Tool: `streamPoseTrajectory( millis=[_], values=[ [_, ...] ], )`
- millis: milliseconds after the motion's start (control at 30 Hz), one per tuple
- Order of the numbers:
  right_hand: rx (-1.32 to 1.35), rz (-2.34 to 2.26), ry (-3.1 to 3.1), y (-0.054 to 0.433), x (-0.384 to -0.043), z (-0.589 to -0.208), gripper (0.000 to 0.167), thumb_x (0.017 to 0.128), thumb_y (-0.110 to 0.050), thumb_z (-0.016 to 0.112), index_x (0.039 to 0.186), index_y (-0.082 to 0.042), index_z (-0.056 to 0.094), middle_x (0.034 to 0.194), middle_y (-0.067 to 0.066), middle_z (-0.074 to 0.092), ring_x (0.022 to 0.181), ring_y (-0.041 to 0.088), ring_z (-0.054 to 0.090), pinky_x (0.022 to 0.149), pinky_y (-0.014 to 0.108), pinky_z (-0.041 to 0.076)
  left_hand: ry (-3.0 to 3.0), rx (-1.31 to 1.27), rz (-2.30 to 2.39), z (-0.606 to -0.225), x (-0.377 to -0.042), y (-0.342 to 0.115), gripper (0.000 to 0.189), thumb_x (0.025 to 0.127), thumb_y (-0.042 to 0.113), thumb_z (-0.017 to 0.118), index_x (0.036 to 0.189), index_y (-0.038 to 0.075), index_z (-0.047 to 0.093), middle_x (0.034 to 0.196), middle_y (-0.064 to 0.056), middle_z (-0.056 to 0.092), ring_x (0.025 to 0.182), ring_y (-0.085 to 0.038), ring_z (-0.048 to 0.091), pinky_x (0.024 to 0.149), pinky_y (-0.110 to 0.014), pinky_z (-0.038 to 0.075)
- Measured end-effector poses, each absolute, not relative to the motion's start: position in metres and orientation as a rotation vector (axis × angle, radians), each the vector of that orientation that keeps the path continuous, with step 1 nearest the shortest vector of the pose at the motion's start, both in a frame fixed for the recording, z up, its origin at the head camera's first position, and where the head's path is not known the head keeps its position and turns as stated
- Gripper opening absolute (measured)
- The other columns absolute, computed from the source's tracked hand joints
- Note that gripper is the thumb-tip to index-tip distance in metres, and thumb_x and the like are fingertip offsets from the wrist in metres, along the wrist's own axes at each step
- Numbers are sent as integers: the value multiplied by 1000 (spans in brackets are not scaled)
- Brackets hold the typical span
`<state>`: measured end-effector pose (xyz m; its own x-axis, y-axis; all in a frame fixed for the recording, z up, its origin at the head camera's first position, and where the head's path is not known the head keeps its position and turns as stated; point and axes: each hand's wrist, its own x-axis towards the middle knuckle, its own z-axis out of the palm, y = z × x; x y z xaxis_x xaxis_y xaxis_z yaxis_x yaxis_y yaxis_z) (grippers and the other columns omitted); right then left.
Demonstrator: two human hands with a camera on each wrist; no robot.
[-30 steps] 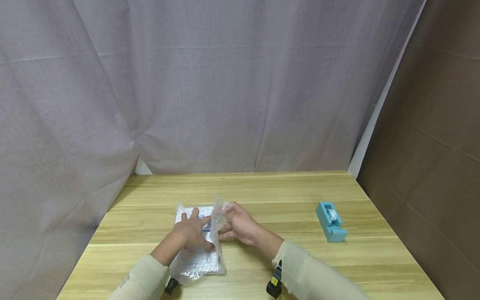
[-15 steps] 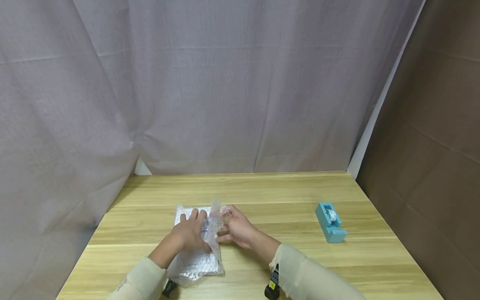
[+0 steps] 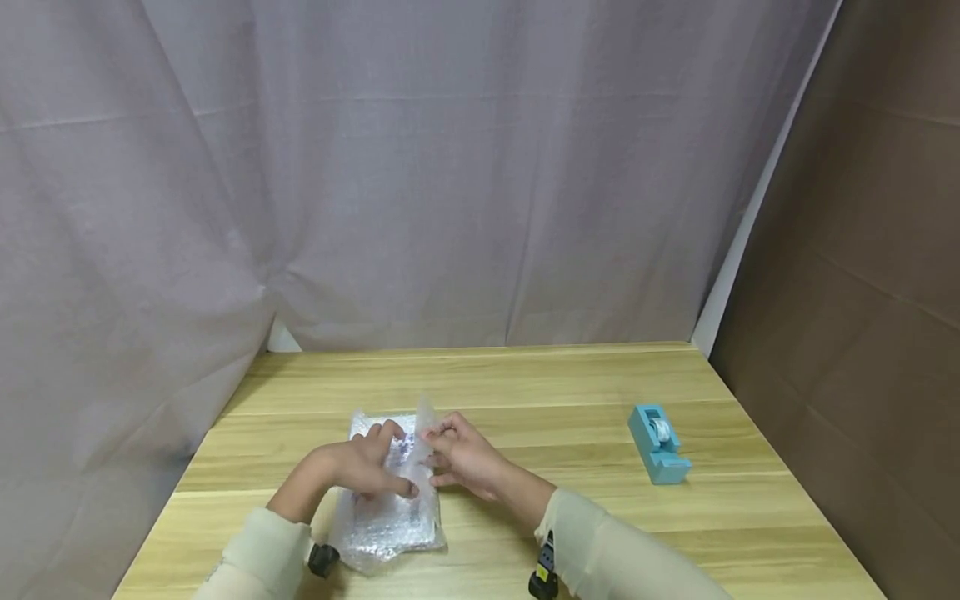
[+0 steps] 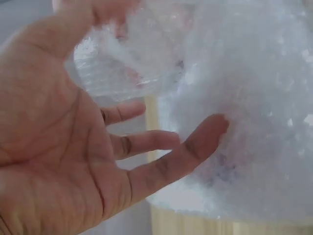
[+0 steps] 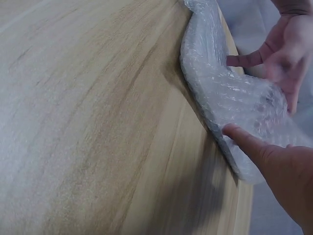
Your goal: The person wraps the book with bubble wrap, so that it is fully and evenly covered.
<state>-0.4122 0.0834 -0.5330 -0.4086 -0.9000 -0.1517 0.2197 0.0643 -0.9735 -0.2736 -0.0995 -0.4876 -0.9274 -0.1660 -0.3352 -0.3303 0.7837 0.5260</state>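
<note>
Head view, dial laid over the table (image 3: 540,400), twelve at its far edge. A flat parcel (image 3: 390,521) in clear bubble wrap lay on the wood between eight and nine o'clock from the middle, near the wearer's side. Bluish-purple print showed through the wrap toward the parcel's one o'clock. Along its three o'clock edge a loose flap of wrap (image 3: 424,417) stood up.

Left hand (image 3: 360,467): over the parcel, holding nothing, fingers spread and slightly bent, pointing to about one o'clock; thumb apart, toward four. The left wrist view showed the palm bare, fingertips at the cloudy wrap.

Right hand (image 3: 472,462): at the parcel's three o'clock edge, fingers directed to nine and ten, against the flap. The right wrist view had one straight finger reaching to ten o'clock along the wrapped edge, wood grain filling the left of that view. Whether finger and thumb pinched the flap or merely propped it could not be told through the haze of plastic.

Well apart from the parcel, nearly at its three o'clock, stood a light blue tape dispenser (image 3: 651,450), cutter end toward five, a pale roll of tape (image 3: 661,430) seated in its far half.

Beyond the twelve o'clock edge hung a greyish curtain (image 3: 405,183); at two o'clock, a brown cloth (image 3: 847,275). Both sleeves (image 3: 622,550) were pale, cream-coloured.
</note>
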Motion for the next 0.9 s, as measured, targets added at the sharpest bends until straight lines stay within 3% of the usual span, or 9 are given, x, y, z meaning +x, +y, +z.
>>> streamPoseTrajectory(
  millis=[133, 233, 300, 367, 467, 600, 667, 767, 900],
  values=[
    [-749, -1496, 1371, 84, -412, -530, 44, 116, -36, 53, 144, -2, 45, 167, 29, 36, 153, 60, 46, 108, 55, 63, 2668, -409, 1000, -483, -271, -95, 108, 87, 67, 85, 154, -1, 35, 140, -28, 55, 86, -28, 72, 78, -45, 63],
    [-743, -1493, 1337, 85, -411, -529, 47, 118, -34, 47, 153, -2, 48, 171, 26, 38, 147, 51, 55, 99, 40, 67, 2763, -456, 971, -485, -272, -85, 104, 89, 64, 85, 147, -8, 38, 133, -31, 60, 90, -34, 72, 80, -50, 64],
    [-750, -1486, 1332, 85, -411, -529, 47, 118, -31, 44, 157, -5, 51, 173, 24, 39, 141, 45, 61, 96, 36, 65, 2838, -497, 933, -486, -272, -79, 101, 91, 58, 85, 146, -13, 39, 132, -37, 63, 99, -46, 74, 84, -57, 66],
    [-768, -1468, 1336, 86, -410, -529, 47, 118, -29, 42, 160, -9, 52, 175, 22, 39, 139, 41, 64, 100, 40, 64, 2894, -539, 893, -488, -271, -74, 105, 96, 55, 82, 152, -20, 35, 139, -45, 61, 112, -57, 72, 94, -66, 64],
    [-809, -1434, 1351, 88, -410, -529, 49, 119, -27, 39, 163, -11, 51, 179, 19, 34, 151, 48, 54, 118, 57, 56, 2971, -594, 819, -492, -273, -68, 95, 101, 46, 76, 151, -23, 36, 125, -43, 69, 109, -56, 74, 89, -64, 65],
    [-852, -1396, 1349, 89, -408, -528, 51, 117, -22, 38, 167, -11, 47, 181, 18, 29, 164, 53, 32, 127, 70, 40, 3045, -697, 709, -494, -276, -64, 69, 107, 37, 67, 141, -21, 48, 98, -32, 75, 86, -43, 76, 74, -55, 65],
    [-870, -1377, 1351, 90, -408, -528, 53, 115, -18, 43, 168, -11, 46, 182, 19, 28, 165, 53, 29, 129, 71, 38, 3087, -734, 658, -495, -276, -65, 58, 110, 33, 63, 135, -18, 55, 95, -30, 75, 86, -44, 76, 74, -56, 64],
    [-907, -1343, 1378, 91, -407, -528, 58, 111, -10, 51, 169, -10, 44, 182, 23, 25, 165, 53, 30, 129, 69, 39, 3138, -757, 634, -498, -274, -70, 37, 112, 29, 60, 113, -8, 67, 87, -22, 74, 80, -40, 74, 69, -52, 61],
    [-1000, -1284, 1450, 92, -407, -528, 67, 106, -3, 63, 169, -13, 44, 182, 24, 23, 164, 51, 33, 127, 58, 46, 3251, -672, 629, -520, -276, -88, 38, 115, 29, 56, 80, 14, 56, 64, -1, 55, 58, -21, 54, 54, -40, 44]
  ],
)
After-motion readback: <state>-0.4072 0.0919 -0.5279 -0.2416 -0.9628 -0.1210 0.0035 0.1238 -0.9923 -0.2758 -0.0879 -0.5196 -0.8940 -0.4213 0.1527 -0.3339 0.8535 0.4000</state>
